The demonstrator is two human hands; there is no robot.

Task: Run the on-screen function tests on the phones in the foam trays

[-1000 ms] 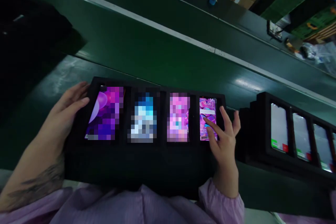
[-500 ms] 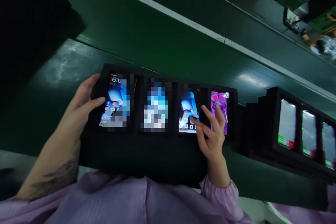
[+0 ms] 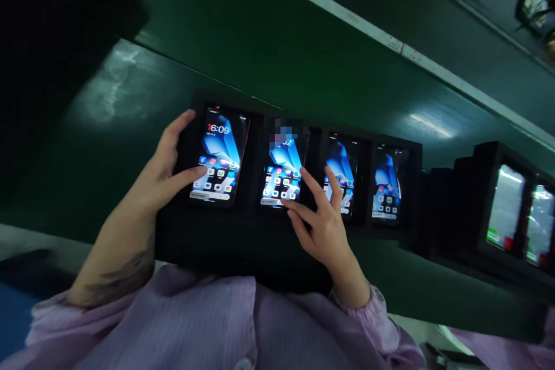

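A long black tray (image 3: 255, 111) holds several phones in a row, their screens lit with blue wallpaper and app icons. My left hand (image 3: 167, 170) rests at the tray's left end, fingers spread. Its thumb lies over the lower left of the leftmost phone (image 3: 225, 150), which reads 16:09. With fingers apart, my right hand (image 3: 323, 222) is over the second phone (image 3: 280, 176), a fingertip at the bottom of its screen. Its other fingers partly cover the third phone (image 3: 342, 153). Farther right sits the last phone (image 3: 385, 182), untouched.
To the right stands another black tray (image 3: 481, 185) of phones with pale screens and green and red patches. The bench top (image 3: 243, 40) is dark green, crossed by a pale strip (image 3: 329, 6). A dark shape (image 3: 52, 23) fills the upper left.
My right hand has moved left from the third phone to the second. My left thumb now reaches onto the first phone's screen. The last phone's screen went from purple to blue. The view has shifted.
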